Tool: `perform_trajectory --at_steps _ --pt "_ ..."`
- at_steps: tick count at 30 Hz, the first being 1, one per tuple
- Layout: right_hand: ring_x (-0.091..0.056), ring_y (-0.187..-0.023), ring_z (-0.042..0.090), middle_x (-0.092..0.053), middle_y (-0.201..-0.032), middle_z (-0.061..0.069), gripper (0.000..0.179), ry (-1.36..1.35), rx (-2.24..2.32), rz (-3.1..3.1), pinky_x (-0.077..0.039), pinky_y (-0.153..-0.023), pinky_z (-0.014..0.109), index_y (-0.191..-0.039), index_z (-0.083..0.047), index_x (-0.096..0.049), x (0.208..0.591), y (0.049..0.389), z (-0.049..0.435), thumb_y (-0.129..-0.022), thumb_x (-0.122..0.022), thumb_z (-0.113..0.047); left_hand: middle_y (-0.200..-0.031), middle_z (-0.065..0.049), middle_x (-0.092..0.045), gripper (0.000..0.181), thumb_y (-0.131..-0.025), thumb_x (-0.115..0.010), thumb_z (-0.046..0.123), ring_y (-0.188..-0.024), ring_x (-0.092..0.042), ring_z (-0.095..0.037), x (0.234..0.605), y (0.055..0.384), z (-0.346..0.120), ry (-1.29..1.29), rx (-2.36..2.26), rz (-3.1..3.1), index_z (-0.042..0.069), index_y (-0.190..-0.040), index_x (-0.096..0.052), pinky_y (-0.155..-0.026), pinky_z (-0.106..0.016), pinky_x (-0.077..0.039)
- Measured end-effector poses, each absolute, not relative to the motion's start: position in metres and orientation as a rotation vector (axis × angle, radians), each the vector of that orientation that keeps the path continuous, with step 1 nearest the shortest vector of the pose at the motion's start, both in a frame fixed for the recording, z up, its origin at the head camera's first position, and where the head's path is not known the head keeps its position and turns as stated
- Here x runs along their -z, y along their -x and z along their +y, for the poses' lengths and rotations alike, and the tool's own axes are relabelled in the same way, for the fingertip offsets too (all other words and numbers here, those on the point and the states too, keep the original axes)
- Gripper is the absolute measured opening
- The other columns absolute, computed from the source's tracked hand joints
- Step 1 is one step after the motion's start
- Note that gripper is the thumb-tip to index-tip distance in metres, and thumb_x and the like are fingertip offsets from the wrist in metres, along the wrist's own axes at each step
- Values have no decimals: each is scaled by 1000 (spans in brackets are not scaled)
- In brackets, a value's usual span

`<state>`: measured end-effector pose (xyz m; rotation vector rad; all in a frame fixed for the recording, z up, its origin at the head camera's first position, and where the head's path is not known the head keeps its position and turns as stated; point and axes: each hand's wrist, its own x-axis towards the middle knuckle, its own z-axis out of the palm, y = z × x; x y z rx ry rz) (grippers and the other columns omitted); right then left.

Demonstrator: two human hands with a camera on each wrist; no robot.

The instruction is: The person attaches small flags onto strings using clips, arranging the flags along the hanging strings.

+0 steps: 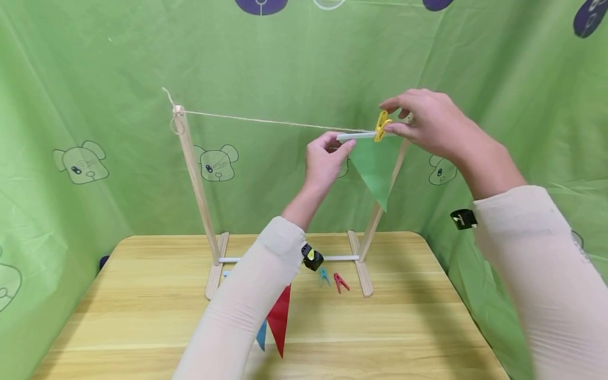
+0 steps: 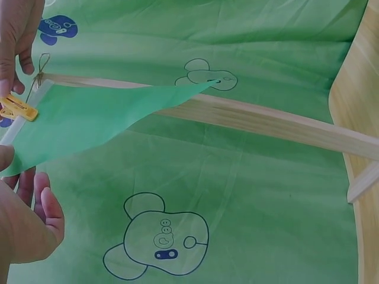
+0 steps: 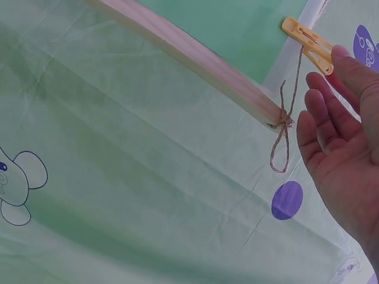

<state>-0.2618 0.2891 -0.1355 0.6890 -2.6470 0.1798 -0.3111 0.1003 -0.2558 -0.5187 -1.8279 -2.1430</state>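
Upper right of the frame, the right hand (image 1: 429, 120) pinches a yellow clothespin (image 1: 381, 126) — the left hand (image 1: 324, 162) pinches a green flag (image 1: 377, 166).

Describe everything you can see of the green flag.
The flag is a plain green triangle, point down, with a white band along its top edge. It looks thin and flexible; cloth or paper, I can't tell. It hangs by the right end of the string, partly in front of a wooden post. The left hand pinches its top left corner; a yellow clip, pinched by the right hand, sits on the band.
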Motion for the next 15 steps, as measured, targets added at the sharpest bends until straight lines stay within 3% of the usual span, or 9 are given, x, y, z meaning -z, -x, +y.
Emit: perform_trajectory --at_steps 15 --pt "-67 -111 40 -63 -139 19 47 -595 -428 -2485 -51 -100 59 -140 -4 -61 158 249 298 -96 -74 -12 -96 -10 -70 20 -92 -77 9 -81 -60 -11 260 310 94 554 2163 -1811 -4 -107 -71 -72 -19 -56"
